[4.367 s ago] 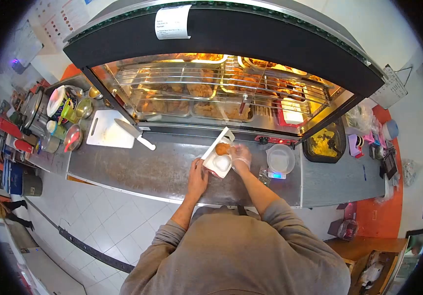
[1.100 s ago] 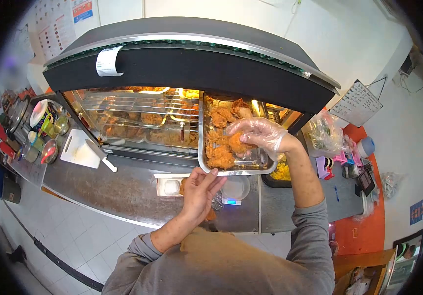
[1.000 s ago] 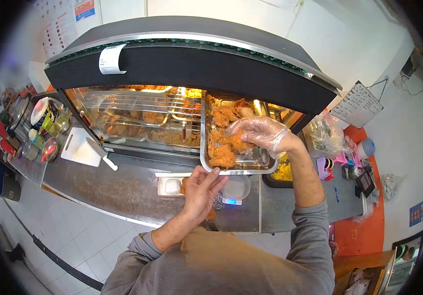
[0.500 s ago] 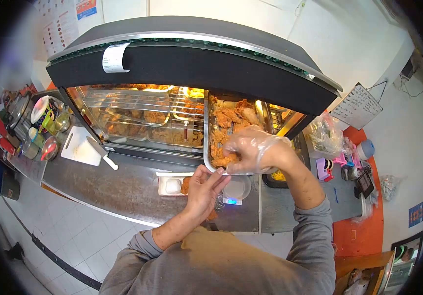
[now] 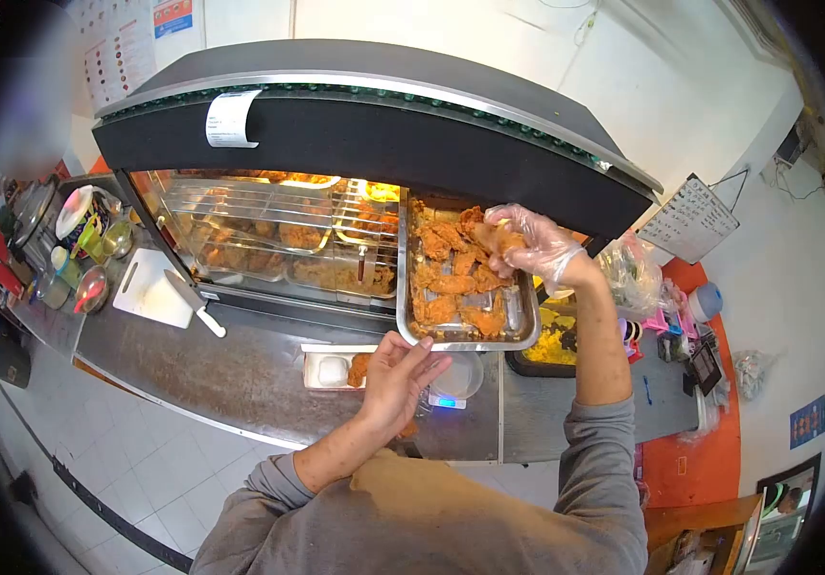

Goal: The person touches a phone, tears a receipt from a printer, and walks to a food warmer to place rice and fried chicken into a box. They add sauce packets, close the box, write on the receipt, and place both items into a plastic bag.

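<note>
My left hand [image 5: 399, 376] grips the near rim of a metal tray [image 5: 527, 337], thumb on top. Pieces of fried chicken [image 5: 451, 285] lie spread over the tray, which sticks out of a heated display case [image 5: 364, 125]. My right hand [image 5: 539, 245], in a clear plastic glove, closes around a piece of fried chicken [image 5: 499, 238] at the tray's far right side. Just left of my left hand, an open box [image 5: 319, 386] holds a white rounded mound and a fried piece. Beside that hand, a clear round bowl [image 5: 460, 376] sits on a small scale with a lit display [image 5: 448, 402].
On the left, a knife [image 5: 203, 311] rests on a white cutting board [image 5: 149, 292]. More fried food sits behind the case's glass and racks. A black tray of yellow food [image 5: 551, 345] stands right of the metal tray. A plastic bag [image 5: 631, 278] lies farther right.
My right hand has moved up and right, from the tray's near part to its far right side, and now holds a chicken piece. My left hand stays at the rim.
</note>
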`<action>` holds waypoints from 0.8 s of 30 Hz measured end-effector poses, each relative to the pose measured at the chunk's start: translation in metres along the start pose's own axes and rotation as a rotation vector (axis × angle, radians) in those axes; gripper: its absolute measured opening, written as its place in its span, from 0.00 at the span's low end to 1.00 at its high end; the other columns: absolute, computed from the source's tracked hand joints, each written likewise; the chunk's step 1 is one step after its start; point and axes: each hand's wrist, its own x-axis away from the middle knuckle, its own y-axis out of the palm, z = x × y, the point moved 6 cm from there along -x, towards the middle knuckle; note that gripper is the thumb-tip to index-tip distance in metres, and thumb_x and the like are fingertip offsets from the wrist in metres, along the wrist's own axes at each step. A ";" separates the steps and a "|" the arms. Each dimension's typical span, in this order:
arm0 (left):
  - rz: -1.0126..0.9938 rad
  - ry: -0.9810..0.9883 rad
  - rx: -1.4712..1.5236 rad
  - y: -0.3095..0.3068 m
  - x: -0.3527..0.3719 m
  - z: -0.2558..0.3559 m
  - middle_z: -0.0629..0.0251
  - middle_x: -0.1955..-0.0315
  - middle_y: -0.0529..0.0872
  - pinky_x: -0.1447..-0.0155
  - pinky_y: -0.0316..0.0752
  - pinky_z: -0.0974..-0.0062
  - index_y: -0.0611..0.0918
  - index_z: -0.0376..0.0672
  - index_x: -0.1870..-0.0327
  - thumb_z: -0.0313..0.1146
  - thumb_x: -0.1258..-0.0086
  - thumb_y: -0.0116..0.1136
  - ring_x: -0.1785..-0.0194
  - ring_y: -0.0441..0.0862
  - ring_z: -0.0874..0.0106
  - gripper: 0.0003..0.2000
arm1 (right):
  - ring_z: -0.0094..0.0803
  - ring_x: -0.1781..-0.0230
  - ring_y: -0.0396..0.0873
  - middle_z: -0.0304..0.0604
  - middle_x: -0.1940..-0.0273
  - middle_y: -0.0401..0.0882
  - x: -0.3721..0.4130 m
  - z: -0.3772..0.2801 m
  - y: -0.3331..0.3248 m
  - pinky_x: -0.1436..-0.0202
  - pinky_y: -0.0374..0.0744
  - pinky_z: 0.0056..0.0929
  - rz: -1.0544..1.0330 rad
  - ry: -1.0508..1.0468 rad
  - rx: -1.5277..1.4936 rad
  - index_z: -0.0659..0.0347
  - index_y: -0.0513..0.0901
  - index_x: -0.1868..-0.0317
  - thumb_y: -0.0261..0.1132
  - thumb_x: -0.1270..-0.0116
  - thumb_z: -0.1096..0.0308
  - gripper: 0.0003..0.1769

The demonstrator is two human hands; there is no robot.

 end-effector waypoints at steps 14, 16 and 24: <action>0.004 0.013 -0.010 -0.001 -0.001 -0.002 0.61 0.56 0.80 0.39 0.81 0.59 0.70 0.42 0.62 0.23 0.28 0.57 0.51 0.83 0.67 0.07 | 0.51 0.55 0.82 0.54 0.59 0.84 -0.032 -0.014 0.025 0.48 0.79 0.43 0.038 -0.141 1.128 0.57 0.83 0.58 0.63 0.42 0.72 0.10; -0.004 0.019 -0.005 -0.002 -0.001 -0.002 0.61 0.57 0.80 0.39 0.81 0.59 0.70 0.42 0.62 0.22 0.28 0.56 0.51 0.83 0.67 0.07 | 0.50 0.52 0.81 0.53 0.56 0.83 -0.029 -0.023 0.033 0.47 0.78 0.44 0.018 -0.205 1.204 0.55 0.81 0.53 0.66 0.44 0.73 0.17; -0.007 0.011 -0.018 0.000 -0.001 -0.001 0.62 0.58 0.80 0.39 0.81 0.59 0.70 0.42 0.63 0.22 0.28 0.56 0.52 0.82 0.68 0.07 | 0.48 0.57 0.82 0.48 0.59 0.84 -0.039 0.000 0.034 0.52 0.79 0.41 -0.140 -0.225 1.116 0.55 0.81 0.52 0.70 0.44 0.68 0.18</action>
